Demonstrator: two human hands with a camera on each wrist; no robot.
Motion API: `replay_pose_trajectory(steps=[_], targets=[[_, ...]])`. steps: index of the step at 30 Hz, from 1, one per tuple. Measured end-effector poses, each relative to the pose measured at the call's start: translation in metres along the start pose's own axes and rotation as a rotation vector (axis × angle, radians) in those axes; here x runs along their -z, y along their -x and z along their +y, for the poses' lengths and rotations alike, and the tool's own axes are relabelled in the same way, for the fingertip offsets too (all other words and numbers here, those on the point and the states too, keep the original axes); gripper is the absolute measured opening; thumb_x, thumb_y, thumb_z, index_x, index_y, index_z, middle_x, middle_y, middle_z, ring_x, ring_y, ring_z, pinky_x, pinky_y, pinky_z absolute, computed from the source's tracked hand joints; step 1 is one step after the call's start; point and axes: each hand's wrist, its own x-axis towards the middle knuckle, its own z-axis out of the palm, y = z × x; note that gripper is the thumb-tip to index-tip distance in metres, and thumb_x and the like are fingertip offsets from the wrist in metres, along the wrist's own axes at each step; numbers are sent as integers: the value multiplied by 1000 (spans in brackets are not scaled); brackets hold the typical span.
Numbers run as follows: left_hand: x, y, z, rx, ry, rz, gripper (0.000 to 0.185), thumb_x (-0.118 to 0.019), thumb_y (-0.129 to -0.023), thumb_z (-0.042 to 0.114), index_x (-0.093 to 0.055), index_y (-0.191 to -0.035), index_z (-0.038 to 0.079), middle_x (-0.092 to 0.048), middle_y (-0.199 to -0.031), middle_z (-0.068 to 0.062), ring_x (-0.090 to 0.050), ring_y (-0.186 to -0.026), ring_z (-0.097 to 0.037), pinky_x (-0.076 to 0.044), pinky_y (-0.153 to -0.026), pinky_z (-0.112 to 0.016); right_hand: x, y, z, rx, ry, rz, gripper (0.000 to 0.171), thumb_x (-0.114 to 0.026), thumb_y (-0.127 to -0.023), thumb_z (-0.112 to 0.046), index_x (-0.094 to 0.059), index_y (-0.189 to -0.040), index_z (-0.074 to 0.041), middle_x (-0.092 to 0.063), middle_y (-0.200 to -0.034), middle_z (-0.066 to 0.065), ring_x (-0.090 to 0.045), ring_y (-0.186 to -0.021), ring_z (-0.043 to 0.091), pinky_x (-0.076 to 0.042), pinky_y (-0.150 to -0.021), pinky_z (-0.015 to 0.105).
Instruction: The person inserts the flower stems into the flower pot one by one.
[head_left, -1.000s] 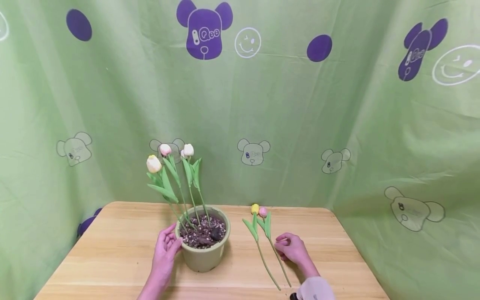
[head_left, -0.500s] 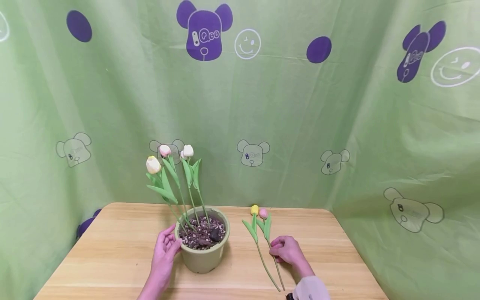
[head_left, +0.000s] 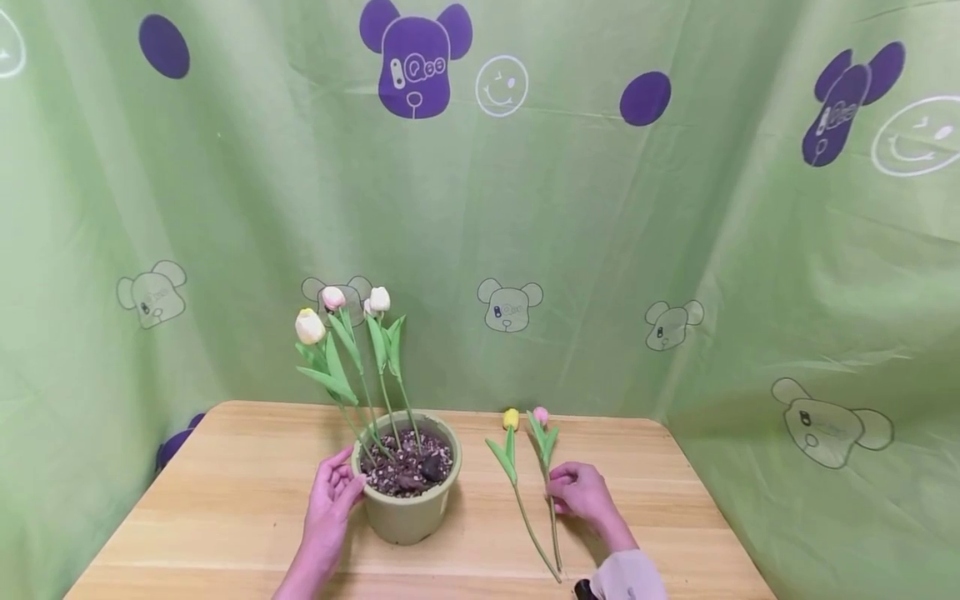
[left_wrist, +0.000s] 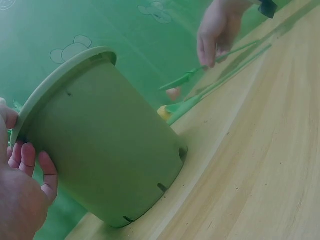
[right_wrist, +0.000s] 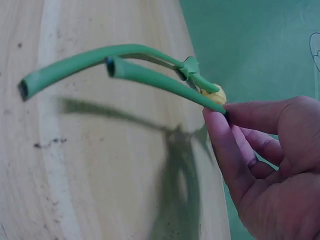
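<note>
On the left of the head view stands a green flower pot of dark soil, with several artificial tulips stuck in it. My left hand holds the pot's rim, thumb at the top and fingers below the lip. To the right, my right hand pinches the stem of a pink tulip between thumb and fingertips. In the right wrist view, that green stem is raised off the table. Left of it lies a yellow tulip, untouched, its stem pointing toward me.
The wooden table carries the pot and the tulips. A green curtain with bear and smiley prints hangs behind it and along both sides. Small dark crumbs dot the tabletop.
My right hand has moved onto the pink tulip's stem and taken hold of it. The pink tulip has swung right, away from the yellow one. The left hand has stayed on the pot.
</note>
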Motion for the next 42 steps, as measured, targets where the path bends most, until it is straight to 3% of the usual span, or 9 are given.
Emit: replay_pose_trajectory(steps=[24,42], targets=[[0,-1,-1,-2,27,12,57,-56,-101,-1,-34,-153,-2,-56,-116,-11,-63,-102,-8,-59,-93,-20,0,6,-36,91,-111,50,29,-67,-93,3,-62,-121,4,-62,-102,14,-67,-81,24,-66,-71,34],[1,-2,-1,3,21,4,56,-56,-101,0,-34,-153,-1,-55,-118,-12,-63,-104,-7,-58,-95,-21,-19,17,-76,233,-224,47,32,-68,-93,6,-59,-124,5,-67,-106,23,-70,-83,27,-67,-73,34]])
